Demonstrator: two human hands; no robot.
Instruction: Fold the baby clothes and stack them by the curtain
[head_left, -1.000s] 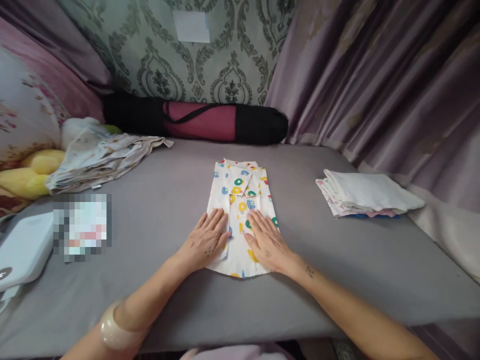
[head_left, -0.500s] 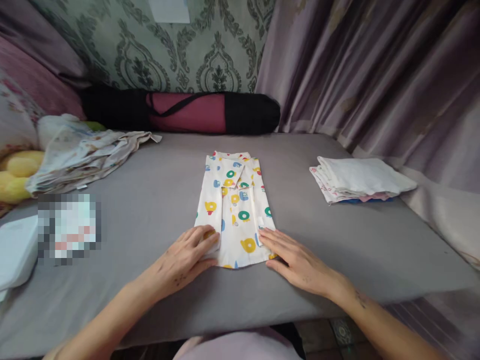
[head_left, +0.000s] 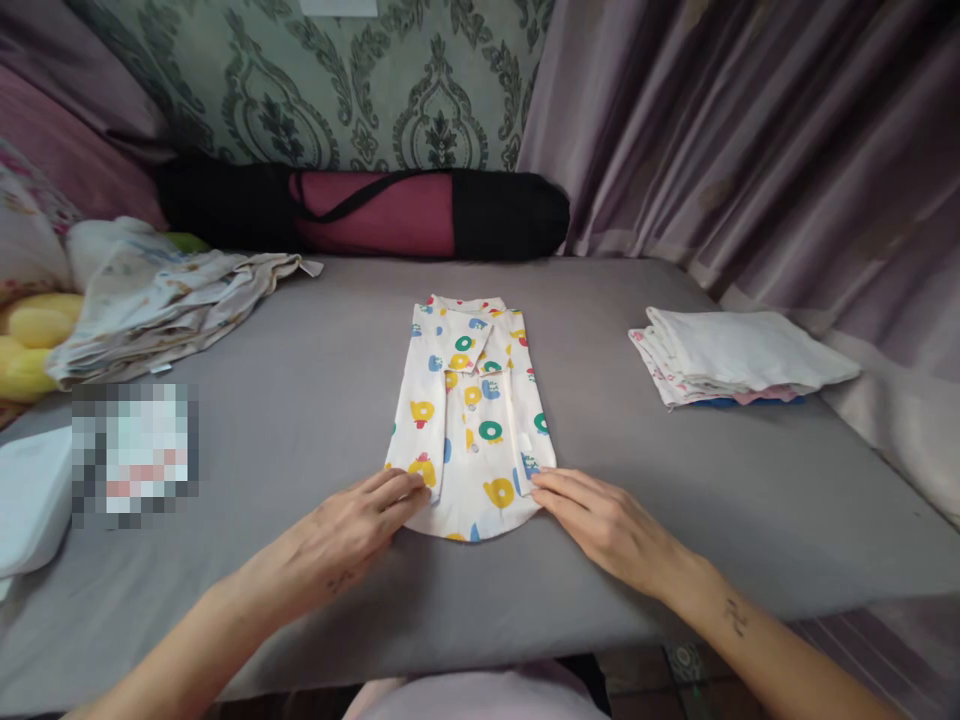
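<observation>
On the grey-covered worktop (head_left: 315,430), a folded shirt (head_left: 480,460) lies between the left hand (head_left: 360,520) and the right hand (head_left: 600,515)

In the middle of the worktop, the shirt lies flat with its collar at the far end and its curved hem towards the person. It is white, printed with yellow, green, blue and red shapes; its sides are folded in and its sleeves run down along the front, either side of the buttons.

The left hand touches the lower left corner, fingers bent slightly over the end of the folded sleeve. The right hand touches the lower right edge, its fingertips close together on the fabric. Neither hand is clenched; whether the fingers pinch the cloth or merely rest on it, I cannot tell.

To the right, well apart from the shirt, sits a stack of folded cloths (head_left: 750,350), white on top. To the left lie a loose pile of fabric (head_left: 172,310), a yellow plush thing (head_left: 41,325), a white box-like object (head_left: 34,490) and a pixelated item (head_left: 146,450) that cannot be made out. Along the far side stretches a long black and dark-red bag (head_left: 397,215), in front of a patterned wall (head_left: 360,80), with a purple curtain (head_left: 637,110) to the right.
</observation>
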